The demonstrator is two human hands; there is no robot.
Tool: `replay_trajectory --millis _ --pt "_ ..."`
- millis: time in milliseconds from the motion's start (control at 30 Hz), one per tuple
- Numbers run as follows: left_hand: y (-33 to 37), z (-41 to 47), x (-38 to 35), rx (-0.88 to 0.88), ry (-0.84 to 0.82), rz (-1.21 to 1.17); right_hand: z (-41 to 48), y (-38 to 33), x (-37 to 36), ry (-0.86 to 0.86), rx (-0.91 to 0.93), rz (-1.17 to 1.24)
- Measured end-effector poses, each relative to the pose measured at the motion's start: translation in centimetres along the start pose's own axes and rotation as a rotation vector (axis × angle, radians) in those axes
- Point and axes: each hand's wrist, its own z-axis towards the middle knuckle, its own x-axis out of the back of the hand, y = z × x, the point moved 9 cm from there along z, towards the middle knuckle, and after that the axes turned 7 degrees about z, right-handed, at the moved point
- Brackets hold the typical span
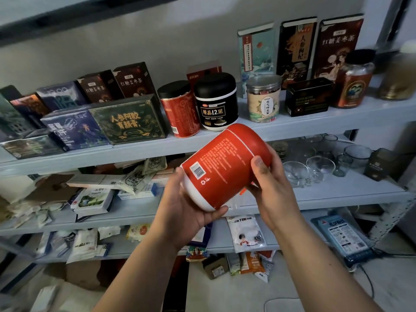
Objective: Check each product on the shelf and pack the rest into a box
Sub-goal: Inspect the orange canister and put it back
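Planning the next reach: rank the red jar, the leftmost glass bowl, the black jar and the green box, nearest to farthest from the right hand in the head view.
1. The red jar: gripped by the right hand.
2. The leftmost glass bowl: middle shelf, just right.
3. The black jar: top shelf, above.
4. The green box: top shelf, far left.

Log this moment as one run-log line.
step: checking product | red jar: held off the shelf, tilted, barcode facing camera | left hand: grips white end | right hand: grips red end
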Motion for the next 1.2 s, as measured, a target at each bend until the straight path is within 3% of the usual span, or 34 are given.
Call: replay_trajectory --millis 367,800,967,1200 --pt "-1.2 1.7 1.0 0.086 -0.036 -0.035 0.5 0.0 0.8 0.008 0.001 -0.134" --pt "-4.1 2.8 0.8 0.249 -0.248 -0.216 -0.4 -1.9 -1.1 -0.080 0.128 -0.199" --pt "-3.7 3.0 2.3 0.193 -0.198 -0.223 -0.1 -1.2 -1.1 -0.092 0.072 -0.205" --pt "-0.5 3.1 4.9 -0.115 -0.071 -0.087 0.3 -0.3 -1.9 -0.195 -0.041 -0.318"
